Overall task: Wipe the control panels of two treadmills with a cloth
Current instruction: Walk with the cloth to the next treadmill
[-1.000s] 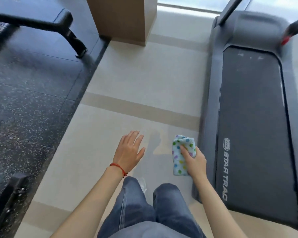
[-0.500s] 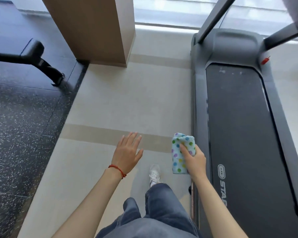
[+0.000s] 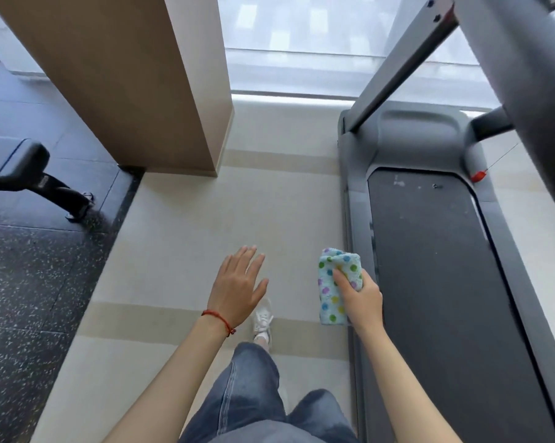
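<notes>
My right hand [image 3: 362, 297] grips a folded pale-blue cloth with coloured dots [image 3: 335, 282], held above the floor just left of a grey treadmill [image 3: 362, 219]. The treadmill's dark belt [image 3: 435, 266] runs along the right side, with its grey upright [image 3: 407, 62] and a handrail [image 3: 525, 91] rising at the top right. A red safety clip [image 3: 478, 176] hangs on a cord near the belt's front. The control panel is out of view. My left hand [image 3: 239, 287] is flat and empty, fingers apart, with a red string around the wrist.
A tan column [image 3: 142, 81] stands on the beige tiled floor [image 3: 189, 235] ahead on the left. A black bench leg [image 3: 43, 183] rests on dark speckled rubber flooring [image 3: 30, 282] at the far left. A window [image 3: 301, 36] is ahead. My jeans and a white shoe [image 3: 263, 318] are below.
I have walked forward beside the treadmill and my view has lifted. The column, window and treadmill uprights are nearer. Both hands keep their poses, the cloth still in my right hand.
</notes>
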Demonstrator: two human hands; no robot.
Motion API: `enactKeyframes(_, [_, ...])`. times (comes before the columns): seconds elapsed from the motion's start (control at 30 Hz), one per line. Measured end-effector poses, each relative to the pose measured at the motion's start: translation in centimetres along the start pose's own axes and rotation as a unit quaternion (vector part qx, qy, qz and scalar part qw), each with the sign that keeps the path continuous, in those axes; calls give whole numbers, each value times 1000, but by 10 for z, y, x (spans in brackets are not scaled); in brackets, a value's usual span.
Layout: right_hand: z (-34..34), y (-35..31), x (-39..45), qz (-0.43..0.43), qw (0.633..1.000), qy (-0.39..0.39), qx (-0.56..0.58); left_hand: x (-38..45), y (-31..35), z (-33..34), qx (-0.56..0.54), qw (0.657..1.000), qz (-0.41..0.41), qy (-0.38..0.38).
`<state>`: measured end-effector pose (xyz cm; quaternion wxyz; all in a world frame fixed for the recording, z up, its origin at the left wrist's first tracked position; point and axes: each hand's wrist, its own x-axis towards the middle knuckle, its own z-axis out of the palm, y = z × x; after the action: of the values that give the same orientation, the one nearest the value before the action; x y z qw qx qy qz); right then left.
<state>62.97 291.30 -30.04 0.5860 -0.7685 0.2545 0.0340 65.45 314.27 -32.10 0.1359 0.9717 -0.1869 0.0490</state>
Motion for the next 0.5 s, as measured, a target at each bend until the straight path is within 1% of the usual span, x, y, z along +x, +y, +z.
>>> enactKeyframes(0.13, [13, -30, 68, -7, 1000, 14, 4, 77, -25, 7, -2, 1000, 14, 8])
enactKeyframes(0.3, [30, -84, 149, -11, 999, 42, 19, 182, -55, 5, -2, 999, 35, 15])
enactKeyframes(0.5, [33, -146, 226, -24, 996, 86, 15, 295, -76, -8, -16, 993, 88, 76])
